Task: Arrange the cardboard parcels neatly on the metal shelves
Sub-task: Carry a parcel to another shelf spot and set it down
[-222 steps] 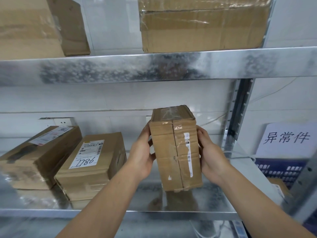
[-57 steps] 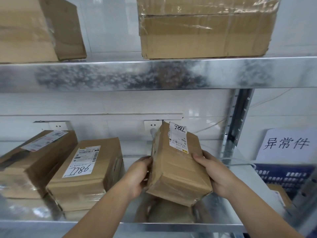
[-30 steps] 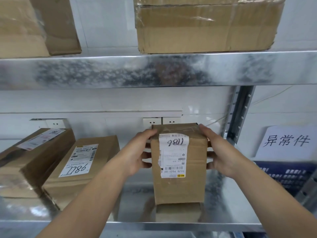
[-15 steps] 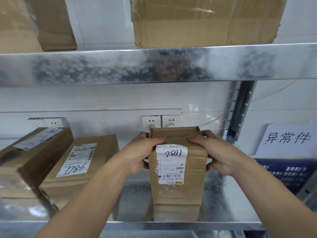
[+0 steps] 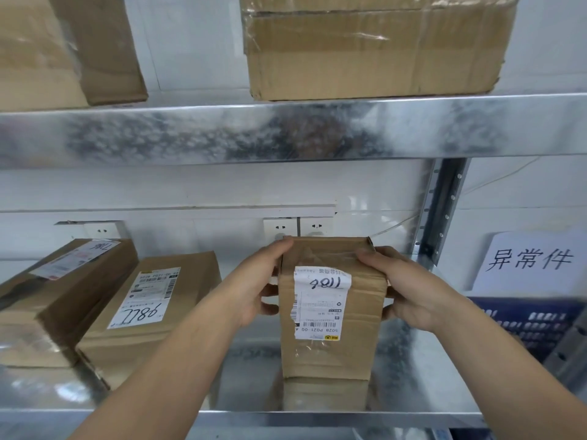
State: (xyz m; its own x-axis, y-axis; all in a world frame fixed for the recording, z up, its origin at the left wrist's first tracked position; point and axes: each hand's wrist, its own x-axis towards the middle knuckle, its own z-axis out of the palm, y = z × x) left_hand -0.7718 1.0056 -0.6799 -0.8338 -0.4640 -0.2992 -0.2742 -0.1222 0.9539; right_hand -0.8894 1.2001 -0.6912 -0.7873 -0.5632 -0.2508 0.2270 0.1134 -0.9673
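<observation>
**Both hands clamped on upright parcel, lower shelf**

Grip: left hand & right hand both closed on the small parcel, one per side, fingers curled over its top edge, thumbs on the sides. Parcel stands upright on the lower shelf, btm touching the metal, label facing the camera w/ handwritten no. upside down. To its left, two flat parcels: the labelled parcel just beside the left forearm, the far-left parcel touching it. Upper shelf carries a big box & a left box. White sign at right, past the upright post. Wall sockets behind the held parcel.
</observation>
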